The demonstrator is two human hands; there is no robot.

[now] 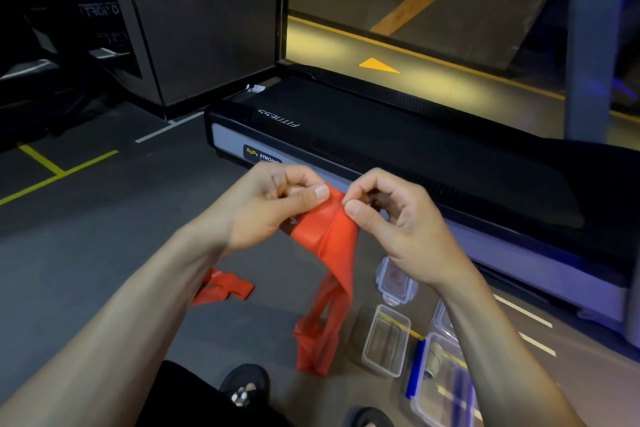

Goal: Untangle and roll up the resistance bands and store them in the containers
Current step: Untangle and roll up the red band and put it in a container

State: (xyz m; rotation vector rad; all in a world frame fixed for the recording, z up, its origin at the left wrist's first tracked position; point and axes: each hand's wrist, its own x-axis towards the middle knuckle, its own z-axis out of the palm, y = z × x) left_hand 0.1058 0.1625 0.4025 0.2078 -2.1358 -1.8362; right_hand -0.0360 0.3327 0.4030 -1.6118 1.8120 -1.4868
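Gym floor (104, 236) below; left hand (270, 208) and right hand (391, 218) each pinch the red band (329, 236).

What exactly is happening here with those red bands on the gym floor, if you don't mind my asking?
A person is working on a red resistance band, pinching its top between the fingers of the left hand and the right hand while the rest hangs twisted toward the floor. A second red band lies on the floor below the left forearm. Clear containers sit open on the floor to the right, beside a treadmill. The held band is not rolled yet.
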